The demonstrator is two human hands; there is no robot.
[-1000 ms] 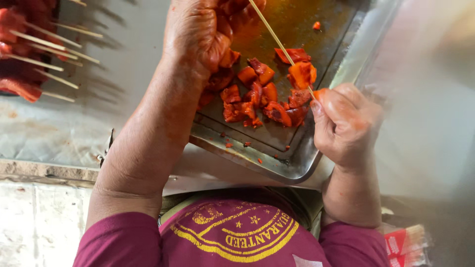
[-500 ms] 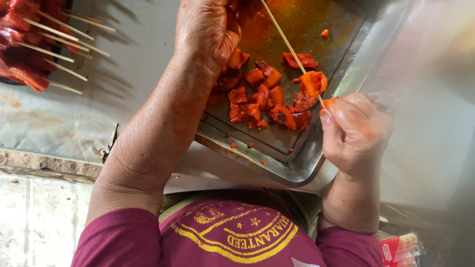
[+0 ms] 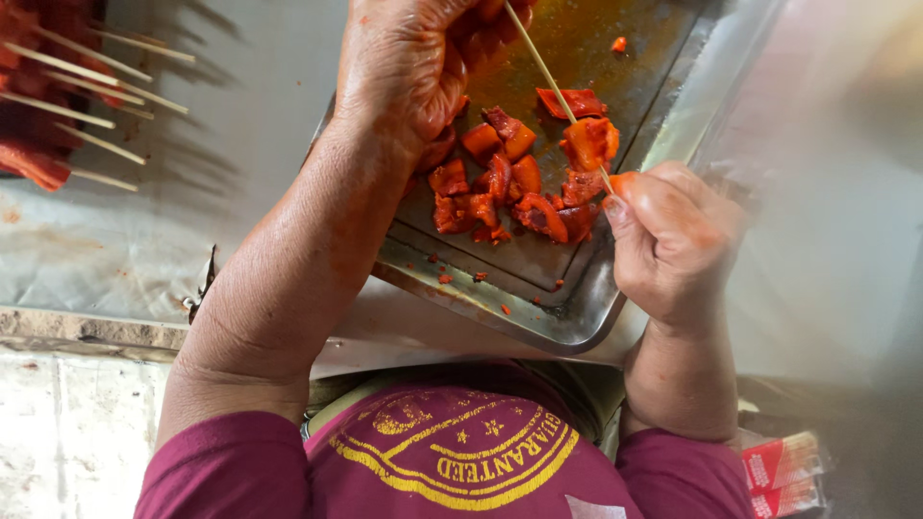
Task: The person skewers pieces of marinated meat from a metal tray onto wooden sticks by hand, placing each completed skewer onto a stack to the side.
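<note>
My right hand (image 3: 668,235) pinches a thin wooden skewer (image 3: 548,72) near its lower end. One red marinated meat piece (image 3: 589,141) is threaded on the skewer just above my fingers. My left hand (image 3: 413,67) is closed around the skewer's upper part and some red meat, over the steel tray (image 3: 567,312). A pile of red meat chunks (image 3: 500,187) lies in the tray between my two hands. Both hands are stained with red marinade.
Several finished meat skewers (image 3: 58,96) lie at the far left on a plastic-covered counter (image 3: 115,250). A red packet (image 3: 784,471) sits at the lower right. The counter's worn front edge (image 3: 87,332) runs at the left.
The view has shifted slightly. The threaded meat piece has slid a little along the skewer toward my right hand, and my left hand has moved up the skewer.
</note>
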